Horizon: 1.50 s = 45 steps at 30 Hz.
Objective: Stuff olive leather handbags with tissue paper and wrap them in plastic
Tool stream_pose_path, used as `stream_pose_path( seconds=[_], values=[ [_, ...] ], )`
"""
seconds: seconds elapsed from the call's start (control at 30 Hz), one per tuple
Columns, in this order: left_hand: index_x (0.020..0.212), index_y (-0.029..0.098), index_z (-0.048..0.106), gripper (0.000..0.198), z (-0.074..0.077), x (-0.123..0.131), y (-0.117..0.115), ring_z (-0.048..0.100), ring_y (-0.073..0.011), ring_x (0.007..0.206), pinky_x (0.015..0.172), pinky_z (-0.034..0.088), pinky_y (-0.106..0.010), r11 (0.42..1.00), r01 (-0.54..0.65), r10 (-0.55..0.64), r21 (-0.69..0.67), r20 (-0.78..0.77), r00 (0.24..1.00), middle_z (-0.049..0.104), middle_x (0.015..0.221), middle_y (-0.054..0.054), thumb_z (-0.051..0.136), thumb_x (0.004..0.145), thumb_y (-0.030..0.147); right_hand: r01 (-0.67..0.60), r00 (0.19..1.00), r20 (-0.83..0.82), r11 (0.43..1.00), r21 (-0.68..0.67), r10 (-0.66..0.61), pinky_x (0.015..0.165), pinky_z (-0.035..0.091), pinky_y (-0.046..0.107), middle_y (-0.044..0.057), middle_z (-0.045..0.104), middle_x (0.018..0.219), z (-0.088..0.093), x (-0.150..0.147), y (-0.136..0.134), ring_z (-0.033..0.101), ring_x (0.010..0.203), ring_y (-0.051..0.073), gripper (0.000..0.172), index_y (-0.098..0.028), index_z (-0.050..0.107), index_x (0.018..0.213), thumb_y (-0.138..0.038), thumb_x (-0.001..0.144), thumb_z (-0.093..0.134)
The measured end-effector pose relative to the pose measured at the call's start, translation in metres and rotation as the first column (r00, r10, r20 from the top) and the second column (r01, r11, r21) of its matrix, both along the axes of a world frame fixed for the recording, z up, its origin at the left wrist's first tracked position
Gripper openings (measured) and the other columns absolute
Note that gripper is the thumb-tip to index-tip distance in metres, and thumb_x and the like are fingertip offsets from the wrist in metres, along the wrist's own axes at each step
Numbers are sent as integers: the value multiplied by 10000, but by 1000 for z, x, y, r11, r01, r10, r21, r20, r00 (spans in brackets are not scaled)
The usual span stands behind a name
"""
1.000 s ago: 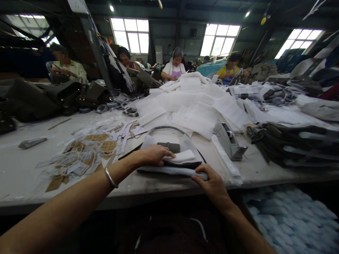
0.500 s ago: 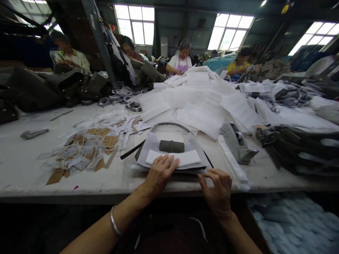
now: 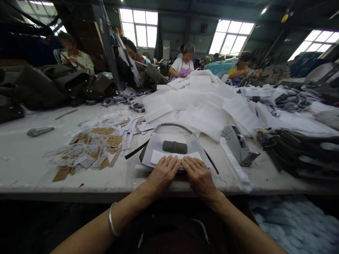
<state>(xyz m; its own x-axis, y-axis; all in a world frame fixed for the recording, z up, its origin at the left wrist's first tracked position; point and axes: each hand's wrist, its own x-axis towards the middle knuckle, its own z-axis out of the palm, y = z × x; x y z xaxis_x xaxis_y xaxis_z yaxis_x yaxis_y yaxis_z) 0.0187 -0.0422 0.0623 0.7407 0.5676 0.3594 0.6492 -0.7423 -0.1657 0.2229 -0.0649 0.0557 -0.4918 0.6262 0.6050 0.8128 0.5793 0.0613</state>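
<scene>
In front of me on the table lies a dark handbag (image 3: 143, 154), largely covered by a white sheet (image 3: 156, 141), with its wrapped handle (image 3: 173, 125) arching away from me. A dark olive flap piece (image 3: 174, 147) shows above a folded strip of white foam (image 3: 156, 157). My left hand (image 3: 164, 173) rests flat on the strip, fingers extended. Beside it, my right hand (image 3: 198, 174) lies flat on the same strip, its fingers stretched forward. Nothing is gripped in either hand. A dark strap (image 3: 212, 161) runs down the bag's right side.
A tape dispenser (image 3: 239, 148) stands to the right, near stacked dark bags (image 3: 304, 151). Paper tags (image 3: 90, 148) lie in a heap on the left. White foam sheets (image 3: 196, 95) are piled behind the bag. Several people work across the table (image 3: 26, 158).
My right hand has moved left from the bag's lower right corner onto the white strip, its fingers now flat. My left hand stays on the strip. The view has shifted slightly.
</scene>
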Motion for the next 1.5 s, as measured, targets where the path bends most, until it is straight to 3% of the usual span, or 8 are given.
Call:
stream_pose_path(
  seconds=[0.33, 0.47, 0.57, 0.67, 0.77, 1.0, 1.2, 1.5],
  values=[
    [1381, 85, 490, 427, -14, 5, -13, 518, -318, 1282, 1063, 417, -477, 960, -69, 88, 271, -58, 994, 518, 1424, -168, 381, 982, 193, 38, 994, -108, 988, 152, -22, 1069, 396, 418, 116, 660, 1273, -19, -6, -3, 545, 1262, 232, 409, -125, 613, 1274, -54, 952, 371],
    [1379, 41, 477, 436, -10, 10, -6, 554, -337, 1243, 1006, 460, -508, 965, -48, 89, 259, -150, 985, 531, 1390, -228, 372, 974, 162, 99, 992, -88, 988, 120, -89, 1147, 301, 488, 120, 629, 1317, -20, -10, -5, 517, 1285, 245, 427, -134, 565, 1331, -77, 945, 390],
    [1357, 21, 486, 420, -8, 9, 1, 567, -333, 1229, 987, 476, -494, 970, -16, 56, 241, -161, 985, 551, 1361, -242, 382, 963, 124, 112, 992, -65, 992, 61, -108, 1175, 231, 534, 146, 595, 1353, -17, -11, -9, 482, 1308, 287, 421, -108, 532, 1352, -217, 945, 505],
    [1349, 39, 485, 405, -4, 5, 6, 566, -299, 1235, 989, 477, -442, 973, 25, 13, 230, -161, 987, 549, 1369, -225, 406, 959, 114, 97, 994, -47, 995, 9, -96, 1182, 192, 550, 166, 573, 1372, -14, -11, -10, 461, 1314, 324, 578, -95, 515, 1357, -400, 882, 641],
    [1347, 39, 470, 403, 0, 2, 9, 577, -283, 1215, 972, 478, -423, 975, 44, -12, 218, -146, 989, 549, 1361, -234, 426, 954, 114, 102, 994, -45, 995, -13, -103, 1183, 178, 542, 162, 567, 1378, -10, -12, -8, 454, 1313, 329, 644, -104, 506, 1360, -445, 843, 681],
    [1302, 54, 507, 389, 9, 0, 18, 605, -275, 1159, 932, 496, -392, 972, 74, -54, 223, -95, 994, 589, 1312, -208, 415, 926, 85, 198, 980, -3, 975, 98, -198, 1139, 240, 534, 152, 614, 1307, -11, -22, 2, 503, 1241, 311, 419, -104, 543, 1309, -213, 905, 525],
    [1266, 43, 547, 411, 8, -12, 28, 625, -276, 1118, 930, 500, -399, 966, 91, -81, 243, -51, 995, 619, 1270, -208, 371, 894, 33, 190, 974, 91, 966, 176, -208, 1086, 318, 548, 163, 601, 1304, -14, -28, 15, 486, 1242, 321, 395, -69, 503, 1338, -108, 967, 374],
    [1234, 32, 591, 401, 16, -3, 32, 598, -318, 1124, 1007, 443, -485, 953, -100, 110, 287, -19, 994, 635, 1216, -210, 407, 882, 90, 85, 992, 89, 994, 66, -90, 897, 463, 404, 122, 669, 1072, 23, -31, 40, 597, 975, 244, 261, -106, 550, 1200, -164, 979, 424]
  ],
)
